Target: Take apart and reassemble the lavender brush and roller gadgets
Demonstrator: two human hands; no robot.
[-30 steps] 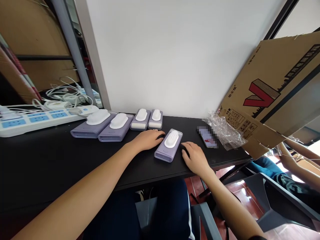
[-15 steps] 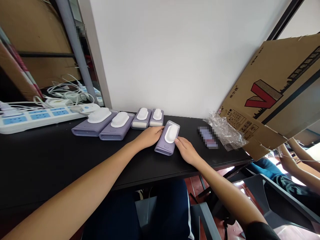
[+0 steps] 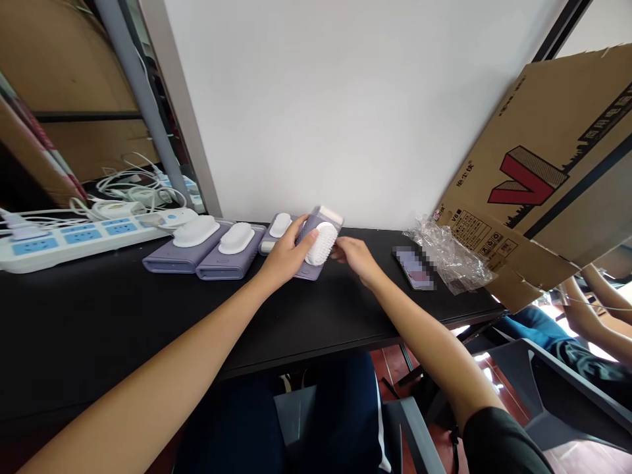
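My left hand (image 3: 288, 251) grips a purple case (image 3: 312, 270) and a white oval brush (image 3: 322, 243) on it, its bristles showing. The case is tilted, with a pale strip at its top end. My right hand (image 3: 354, 255) is just right of the case, its fingers bent together; whatever they hold, if anything, is too small to make out. Left of my hands, two large purple cases (image 3: 185, 260) (image 3: 223, 268) lie with white oval pieces on top. A smaller case (image 3: 266, 243) with a white oval piece is partly behind my left hand.
A long white power strip (image 3: 99, 238) with blue sockets and tangled cables lies at the left. To the right are a phone (image 3: 415, 268), crumpled clear plastic (image 3: 457, 257) and a large cardboard box (image 3: 533, 178). Another person's arms show at the far right.
The purple case has been raised and tilted in my left hand. Its white piece now shows bristles. My right hand has come off the case, and its fingers have curled.
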